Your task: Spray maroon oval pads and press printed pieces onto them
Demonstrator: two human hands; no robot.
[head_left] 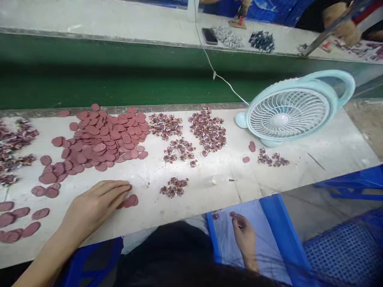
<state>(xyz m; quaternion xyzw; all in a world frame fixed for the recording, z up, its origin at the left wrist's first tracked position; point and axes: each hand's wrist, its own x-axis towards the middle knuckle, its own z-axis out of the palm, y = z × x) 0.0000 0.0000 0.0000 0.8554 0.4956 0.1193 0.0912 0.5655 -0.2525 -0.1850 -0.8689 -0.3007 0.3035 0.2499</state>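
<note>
My left hand (pixel 95 205) lies flat on the pale worktable (pixel 194 195), fingers spread, fingertips touching a couple of dark red round discs (pixel 131 200). A big heap of the same red discs (pixel 103 137) lies further back. My right hand (pixel 243 235) is low beside the table edge, over a blue bin (pixel 271 235), pinching a small reddish piece (pixel 232 214) between its fingertips. A small pile of patterned little pieces (pixel 174 186) sits between the two hands.
More piles of patterned pieces (pixel 208 129) lie at the back, near a pale blue desk fan (pixel 291 109) with a white cable. A green conveyor belt (pixel 119 79) runs behind. Another person's hand (pixel 344 28) works at the far table by a phone (pixel 209 36).
</note>
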